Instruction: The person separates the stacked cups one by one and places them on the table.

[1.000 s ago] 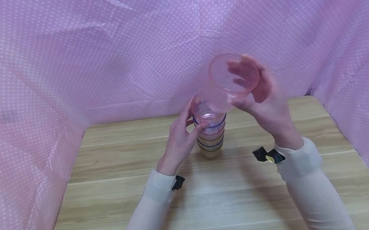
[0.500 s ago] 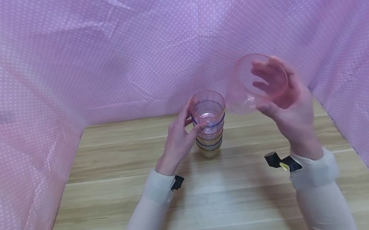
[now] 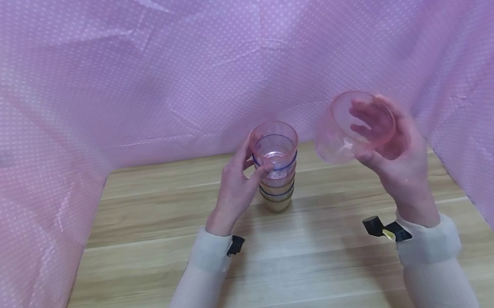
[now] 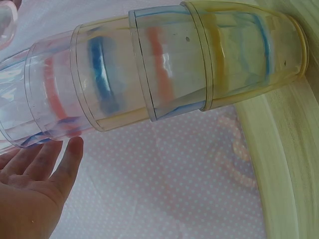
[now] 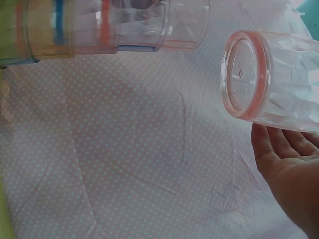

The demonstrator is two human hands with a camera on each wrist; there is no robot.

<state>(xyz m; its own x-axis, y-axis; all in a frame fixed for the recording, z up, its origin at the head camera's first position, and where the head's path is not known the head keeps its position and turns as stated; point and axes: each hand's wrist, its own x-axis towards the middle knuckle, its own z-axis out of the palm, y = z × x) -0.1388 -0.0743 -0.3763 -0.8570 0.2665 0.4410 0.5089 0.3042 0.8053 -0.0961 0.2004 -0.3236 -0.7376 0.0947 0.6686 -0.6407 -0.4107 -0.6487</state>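
A stack of nested clear plastic cups, tinted pink, blue and yellow, stands upright on the wooden table. My left hand grips the upper part of this stack from its left side, thumb in front. Off to the right and above the table, my right hand holds a single pink transparent cup, tilted, with its rim facing me. That pink cup shows its round base in the right wrist view, apart from the stack. In the left wrist view the left fingertips touch the stacked cups near the top.
The light wooden table spans the lower part of the head view. A pink dotted cloth hangs behind it and along both sides. Each wrist wears a black camera on a pale cuff.
My right hand has carried the pink cup rightward away from the stack, then slightly lower. The left hand keeps its grip on the stack.
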